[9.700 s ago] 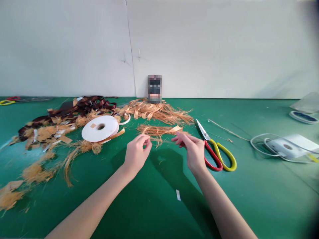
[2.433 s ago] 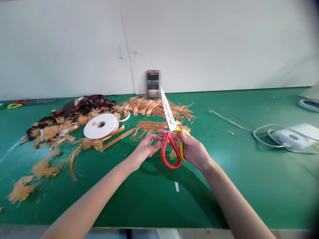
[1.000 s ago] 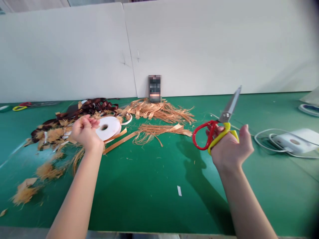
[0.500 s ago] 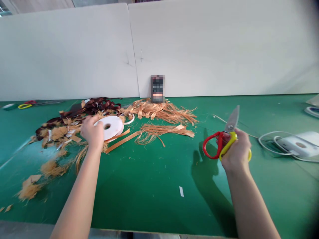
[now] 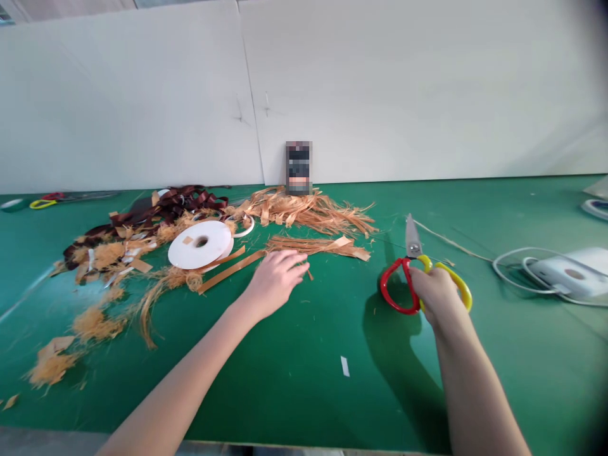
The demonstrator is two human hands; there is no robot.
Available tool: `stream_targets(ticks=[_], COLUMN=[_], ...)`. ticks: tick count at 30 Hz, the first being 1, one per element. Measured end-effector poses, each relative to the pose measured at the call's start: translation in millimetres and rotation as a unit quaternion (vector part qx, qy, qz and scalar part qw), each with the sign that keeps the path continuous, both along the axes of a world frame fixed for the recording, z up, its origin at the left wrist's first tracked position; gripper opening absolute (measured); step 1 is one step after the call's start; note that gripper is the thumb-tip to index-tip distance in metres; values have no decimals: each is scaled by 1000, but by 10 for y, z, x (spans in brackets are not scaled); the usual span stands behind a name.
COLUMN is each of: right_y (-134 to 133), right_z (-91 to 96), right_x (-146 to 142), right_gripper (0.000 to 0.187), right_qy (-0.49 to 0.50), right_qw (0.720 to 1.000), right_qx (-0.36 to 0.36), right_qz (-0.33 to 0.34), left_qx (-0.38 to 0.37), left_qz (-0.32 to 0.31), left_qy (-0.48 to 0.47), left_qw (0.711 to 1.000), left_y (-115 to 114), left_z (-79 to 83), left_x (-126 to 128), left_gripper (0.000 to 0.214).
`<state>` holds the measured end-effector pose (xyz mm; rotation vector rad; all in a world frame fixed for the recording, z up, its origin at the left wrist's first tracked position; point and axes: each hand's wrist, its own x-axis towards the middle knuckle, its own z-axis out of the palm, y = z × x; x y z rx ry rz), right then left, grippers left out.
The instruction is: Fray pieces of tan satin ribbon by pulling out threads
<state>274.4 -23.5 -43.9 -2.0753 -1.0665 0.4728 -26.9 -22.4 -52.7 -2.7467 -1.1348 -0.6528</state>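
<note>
My left hand [image 5: 278,282] is palm down with its fingers stretched out, at the near edge of a bundle of frayed tan ribbon strips [image 5: 327,245]. Whether it touches them I cannot tell. Left of this hand lies a white spool [image 5: 190,253], from whose side a tan ribbon [image 5: 230,271] runs toward the bundle. In my right hand [image 5: 439,291] are scissors [image 5: 398,285] with one red and one yellow handle. They are held above the green table, blades pointing away from me and together. Part of the yellow handle is hidden by the hand.
Behind the bundle is a larger heap of frayed tan strips [image 5: 308,212], with a phone [image 5: 299,168] standing against the white panel [image 5: 403,95]. Dark brown ribbon [image 5: 180,206] and tan fluff [image 5: 97,323] lie left. At right is a white device [image 5: 574,269] with a cable.
My left hand has left the spool and moved right to the ribbon bundle. The spool now lies alone. My right hand has turned the scissors, so their blades tilt further left and lower.
</note>
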Motion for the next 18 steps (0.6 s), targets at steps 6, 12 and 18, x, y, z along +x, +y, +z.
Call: stream_targets(ticks=[6,12,18], right_y=[-44,-105,-145], right_z=[151,271,351], right_x=[-59,-187,-224], right_gripper=[22,44,43], right_qy=[-118,-203,-200], right_qw=[980,955,947], right_qx=[-154,-211,-233], right_qz=[-35,-42,-96], left_qx=[-43,-82,-52], left_qz=[-59,-120,-97], left_qy=[-7,-24,-24], left_qw=[997,989,994], left_y=[-27,-251,-263], left_z=[-106,4,157], left_x=[90,216,204], left_gripper=[22,23,30])
